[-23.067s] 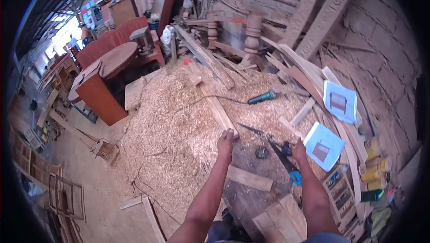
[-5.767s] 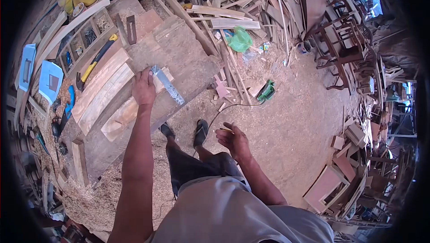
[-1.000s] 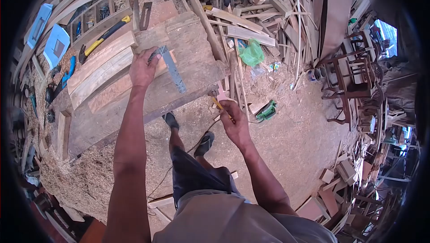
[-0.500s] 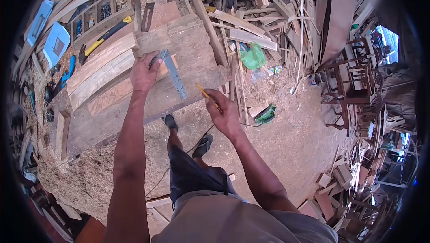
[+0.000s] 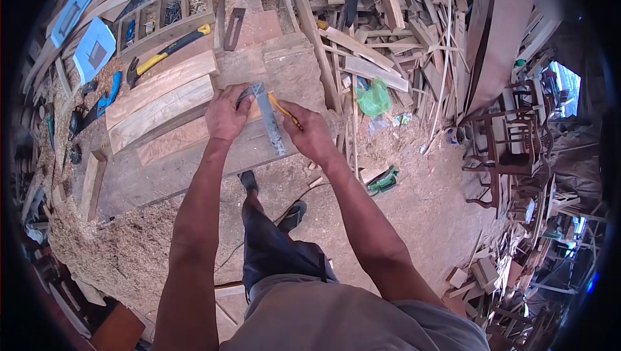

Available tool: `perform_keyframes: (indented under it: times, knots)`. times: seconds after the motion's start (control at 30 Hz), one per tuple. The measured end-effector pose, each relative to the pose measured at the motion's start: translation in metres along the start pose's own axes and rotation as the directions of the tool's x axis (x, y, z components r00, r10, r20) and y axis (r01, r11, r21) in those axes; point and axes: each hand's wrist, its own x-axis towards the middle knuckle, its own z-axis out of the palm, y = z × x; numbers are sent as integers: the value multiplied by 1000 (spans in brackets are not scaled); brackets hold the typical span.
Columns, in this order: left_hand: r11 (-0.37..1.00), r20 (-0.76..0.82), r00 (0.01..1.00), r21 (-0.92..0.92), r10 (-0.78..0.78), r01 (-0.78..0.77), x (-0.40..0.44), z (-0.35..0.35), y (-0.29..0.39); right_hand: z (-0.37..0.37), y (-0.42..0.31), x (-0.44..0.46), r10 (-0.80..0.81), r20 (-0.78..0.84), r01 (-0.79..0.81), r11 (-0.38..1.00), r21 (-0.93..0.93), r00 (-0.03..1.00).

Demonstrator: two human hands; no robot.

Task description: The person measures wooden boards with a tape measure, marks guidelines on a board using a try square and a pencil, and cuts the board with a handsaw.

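Observation:
My left hand (image 5: 226, 115) is closed on the short arm of a metal carpenter's square (image 5: 270, 125). The square's paint-flecked blade lies across the right end of a flat wooden board (image 5: 171, 142), pointing toward the bench's near edge. My right hand (image 5: 306, 134) pinches a yellow pencil (image 5: 284, 111). The pencil's tip is close beside the blade's right edge, near its upper end; whether it touches the wood I cannot tell. Two curved wooden pieces (image 5: 158, 112) rest behind the board, left of my left hand.
On the workbench (image 5: 162, 186) lie a yellow-handled hammer (image 5: 158, 59), a blue-handled saw (image 5: 107, 99) and a divided wooden tray (image 5: 169, 31) of hardware. Wood offcuts (image 5: 381, 47) are heaped beyond it. A green power tool (image 5: 383, 181) sits on the floor; wooden chairs (image 5: 511, 131) stand at right.
My right hand has brought the pencil up and left to the square's blade. The bench and both hands appear slightly farther right in view.

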Motion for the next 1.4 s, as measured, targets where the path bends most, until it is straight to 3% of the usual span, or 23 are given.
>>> perform_keyframes:
  times: [0.03,0.1,0.13,0.17,0.23,0.27,0.33,0.4,0.43,0.47,0.53,0.6,0.67,0.73,0.77,0.87,0.93,1.03,1.13,1.17,1.23,1.37,1.4]
  knots:
    - [1000,-6,1000,0,10,-10,0,1,0,-9,-2,-5,-1,1,1,1000,-6,1000]
    - [1000,-1,1000,-19,3,-4,1,-1,1,-34,-8,-10,-27,174,53,988,-143,984]
    - [1000,15,1000,-32,-1,2,0,-2,0,-52,-24,-10,97,341,11,953,-302,935]
    - [999,13,1000,-36,3,-3,0,-3,0,-51,-24,-13,99,336,10,952,-307,937]
    - [997,-2,999,-71,44,-44,1,-1,-3,-44,-9,-22,115,173,-102,991,-84,978]
    - [996,-5,999,-74,49,-49,-3,0,-6,-39,-1,-23,114,168,-100,991,-88,979]
    - [990,-164,983,-106,77,-95,-14,-2,-23,-21,22,-14,87,-34,-90,987,-131,996]
    - [981,-345,939,-177,15,-81,-36,-41,-36,1,43,-6,58,-104,-76,981,-181,993]
    - [894,-372,891,-441,-260,77,-56,-53,-50,15,50,-6,35,-165,-74,969,-235,986]
    - [712,-322,790,-674,-521,195,-79,-67,-66,29,57,-5,46,-164,-83,972,-221,985]
    - [343,-143,573,-903,-807,258,-121,-115,-103,54,64,2,-108,-277,18,952,-307,955]
    - [134,37,551,-955,-834,266,-194,-119,-190,74,62,6,-80,-259,-8,947,-322,962]
    - [118,134,606,-927,-784,356,-203,-133,-181,93,53,12,-42,-255,-48,940,-338,966]
    - [-52,253,519,-928,-817,370,-190,-121,-188,104,40,14,-74,-348,-49,942,-332,934]
    - [-138,339,576,-921,-744,364,-194,-108,-217,109,39,16,-60,-363,-70,940,-333,930]
    - [-111,355,486,-881,-799,461,-185,-110,-229,115,45,17,-118,-429,-19,953,-302,896]
    - [-110,391,438,-833,-810,542,-179,-138,-218,111,42,13,59,-377,-111,987,-118,924]
    - [97,343,334,-557,-878,825,-166,-180,-187,78,25,8,209,-254,-220,975,-16,944]
    - [73,370,275,-476,-888,876,-156,-195,-173,55,-7,11,238,-271,-262,963,-56,933]
    - [76,374,278,-472,-885,878,-151,-197,-176,51,-10,14,279,-262,-311,946,-90,924]
    - [215,457,323,-273,-829,938,-143,-197,-182,53,-3,22,287,-273,-325,940,-104,918]
    - [182,492,293,-261,-820,948,-133,-186,-201,62,15,32,225,-294,-270,955,-124,929]
    - [274,446,358,-244,-820,930,-134,-185,-210,61,15,35,235,-288,-280,951,-127,928]
